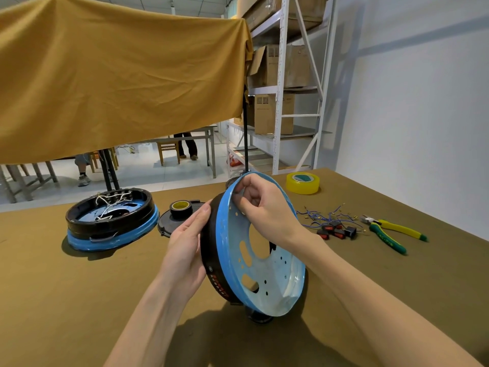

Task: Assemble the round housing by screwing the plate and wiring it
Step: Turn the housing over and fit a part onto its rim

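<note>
The round housing [254,250] stood on edge near the middle of the table [79,300], its lower rim down by the cloth-covered surface and its open face turned toward the right and slightly toward the viewer. Its flat axis therefore ran roughly left to right, tilted a little upward. A black band wrapped the outer wall, while the blue-filmed plate [275,263] inside showed several round and oblong cut-outs.

The left hand [185,250] braced the black wall from the left side, palm against it, fingers laid nearly straight along the curve. The right hand [260,205] reached into the upper part of the open face, its fingers curled and pinched together against the plate near the top rim; whatever small item they held was hidden.

To the left, a second housing [111,221] lay flat with white wires in it. Behind the held part sat a black lid [180,221] carrying a roll of dark tape [181,209]. To the right lay yellow tape [303,182], a tangle of blue wires [325,214], black rocker switches [337,231] and green-and-yellow pliers [389,231].
</note>
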Demonstrator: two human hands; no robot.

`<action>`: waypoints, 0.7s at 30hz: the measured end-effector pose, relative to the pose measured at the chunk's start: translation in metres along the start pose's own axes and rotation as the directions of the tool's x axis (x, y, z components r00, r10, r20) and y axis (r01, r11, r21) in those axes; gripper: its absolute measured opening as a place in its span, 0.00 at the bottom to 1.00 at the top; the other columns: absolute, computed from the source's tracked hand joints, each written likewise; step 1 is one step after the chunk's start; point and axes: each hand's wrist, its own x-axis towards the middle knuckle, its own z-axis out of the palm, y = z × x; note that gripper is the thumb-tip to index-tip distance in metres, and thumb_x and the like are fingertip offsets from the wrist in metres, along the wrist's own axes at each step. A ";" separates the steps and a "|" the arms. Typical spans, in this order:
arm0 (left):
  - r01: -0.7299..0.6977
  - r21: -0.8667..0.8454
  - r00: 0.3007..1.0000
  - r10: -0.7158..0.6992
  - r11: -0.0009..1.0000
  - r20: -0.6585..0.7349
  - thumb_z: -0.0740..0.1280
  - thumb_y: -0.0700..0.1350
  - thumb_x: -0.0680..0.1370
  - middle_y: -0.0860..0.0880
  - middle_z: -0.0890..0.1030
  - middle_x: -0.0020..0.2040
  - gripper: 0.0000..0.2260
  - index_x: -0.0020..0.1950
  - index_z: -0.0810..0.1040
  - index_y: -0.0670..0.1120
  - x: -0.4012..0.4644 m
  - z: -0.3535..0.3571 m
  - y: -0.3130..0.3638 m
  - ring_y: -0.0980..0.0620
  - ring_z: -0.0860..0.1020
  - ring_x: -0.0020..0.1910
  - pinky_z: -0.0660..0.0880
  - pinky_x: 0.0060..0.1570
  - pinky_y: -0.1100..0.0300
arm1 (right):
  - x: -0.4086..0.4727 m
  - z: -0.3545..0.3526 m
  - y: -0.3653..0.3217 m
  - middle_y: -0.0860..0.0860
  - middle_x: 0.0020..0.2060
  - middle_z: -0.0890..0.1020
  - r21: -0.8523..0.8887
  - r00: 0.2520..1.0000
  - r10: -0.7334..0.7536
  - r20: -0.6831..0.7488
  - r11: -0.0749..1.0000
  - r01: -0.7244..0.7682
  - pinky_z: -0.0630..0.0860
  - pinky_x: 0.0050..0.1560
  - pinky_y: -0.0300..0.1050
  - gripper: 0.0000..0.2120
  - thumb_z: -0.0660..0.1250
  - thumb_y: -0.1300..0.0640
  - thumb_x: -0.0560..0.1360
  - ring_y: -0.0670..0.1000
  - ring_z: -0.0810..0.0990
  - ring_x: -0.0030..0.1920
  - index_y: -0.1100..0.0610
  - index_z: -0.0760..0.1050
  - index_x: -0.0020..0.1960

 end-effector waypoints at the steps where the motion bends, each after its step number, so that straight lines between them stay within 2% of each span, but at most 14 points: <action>1: -0.001 0.004 1.000 0.001 1.000 -0.001 0.70 0.49 0.77 0.42 0.85 0.59 0.14 0.60 0.86 0.47 0.000 -0.001 0.000 0.47 0.85 0.57 0.83 0.46 0.57 | 0.001 0.000 -0.001 0.45 0.30 0.74 -0.045 1.000 -0.005 -0.001 0.999 0.005 0.69 0.35 0.46 0.03 0.67 0.57 0.81 0.45 0.70 0.32 0.55 0.76 0.48; 3: 0.001 0.009 1.000 -0.001 1.000 0.000 0.70 0.49 0.77 0.42 0.85 0.59 0.14 0.60 0.86 0.48 0.000 -0.003 0.000 0.47 0.85 0.57 0.83 0.46 0.56 | 0.002 0.000 -0.001 0.44 0.30 0.75 -0.133 1.000 -0.004 0.009 0.991 0.005 0.69 0.35 0.46 0.08 0.66 0.51 0.82 0.44 0.71 0.31 0.53 0.76 0.46; 4: 0.003 0.010 1.000 -0.003 1.000 -0.001 0.70 0.49 0.78 0.42 0.85 0.59 0.13 0.60 0.86 0.47 0.000 -0.003 0.000 0.47 0.85 0.58 0.83 0.46 0.56 | 0.002 0.001 -0.001 0.43 0.30 0.75 -0.121 1.000 0.001 0.013 0.993 0.000 0.70 0.35 0.45 0.07 0.66 0.51 0.81 0.44 0.72 0.32 0.52 0.75 0.47; 7: 0.004 0.015 1.000 -0.004 1.000 -0.001 0.69 0.49 0.79 0.42 0.85 0.60 0.13 0.61 0.85 0.47 0.001 -0.004 -0.001 0.46 0.84 0.58 0.83 0.47 0.56 | 0.000 0.001 -0.001 0.45 0.30 0.74 -0.008 1.000 -0.007 0.001 1.000 0.007 0.69 0.35 0.44 0.01 0.67 0.59 0.81 0.44 0.71 0.32 0.54 0.76 0.51; 9: 0.009 0.021 1.000 -0.009 1.000 0.001 0.69 0.49 0.79 0.42 0.85 0.60 0.14 0.62 0.85 0.47 0.001 -0.004 -0.001 0.46 0.84 0.59 0.83 0.48 0.55 | 0.000 0.001 -0.001 0.48 0.31 0.76 -0.025 1.000 -0.023 -0.018 0.999 0.023 0.70 0.35 0.48 0.02 0.67 0.59 0.81 0.47 0.71 0.32 0.56 0.77 0.49; 11: 0.013 0.016 1.000 -0.013 1.000 -0.001 0.69 0.49 0.79 0.42 0.85 0.60 0.13 0.61 0.85 0.47 0.002 -0.006 0.000 0.46 0.84 0.59 0.83 0.49 0.54 | 0.003 0.003 -0.002 0.47 0.32 0.77 -0.118 0.999 -0.042 -0.006 0.992 0.041 0.73 0.35 0.53 0.07 0.65 0.54 0.82 0.48 0.73 0.33 0.55 0.77 0.47; 14: 0.020 -0.001 1.000 -0.020 1.000 0.010 0.69 0.49 0.80 0.41 0.85 0.60 0.13 0.61 0.85 0.47 0.002 -0.006 -0.001 0.45 0.84 0.59 0.83 0.49 0.54 | 0.002 0.003 -0.002 0.44 0.32 0.76 -0.103 1.000 -0.024 0.019 0.994 0.025 0.72 0.34 0.47 0.03 0.67 0.54 0.81 0.45 0.73 0.33 0.51 0.75 0.50; 17: 0.018 -0.011 1.000 -0.018 1.000 0.008 0.69 0.49 0.79 0.41 0.85 0.60 0.13 0.61 0.86 0.46 0.001 -0.006 -0.001 0.46 0.84 0.59 0.83 0.49 0.54 | 0.002 0.004 -0.001 0.45 0.32 0.75 -0.075 0.999 -0.038 0.011 0.996 0.039 0.72 0.35 0.48 0.00 0.67 0.58 0.81 0.44 0.71 0.33 0.54 0.76 0.51; 19: 0.019 -0.005 1.000 -0.019 1.000 0.002 0.69 0.49 0.79 0.41 0.84 0.61 0.13 0.61 0.85 0.46 0.001 -0.008 -0.001 0.45 0.84 0.60 0.84 0.51 0.52 | 0.003 0.006 -0.004 0.43 0.31 0.75 -0.154 0.998 -0.055 -0.005 0.987 0.054 0.71 0.34 0.47 0.05 0.66 0.54 0.82 0.44 0.72 0.33 0.53 0.76 0.48; 21: 0.022 -0.006 1.000 -0.022 1.000 0.002 0.69 0.49 0.79 0.41 0.84 0.62 0.14 0.62 0.85 0.46 0.001 -0.009 -0.001 0.45 0.83 0.61 0.83 0.54 0.50 | 0.003 0.006 -0.004 0.44 0.32 0.76 -0.183 0.999 -0.049 0.000 0.982 0.048 0.72 0.34 0.47 0.05 0.66 0.51 0.82 0.44 0.74 0.34 0.51 0.75 0.48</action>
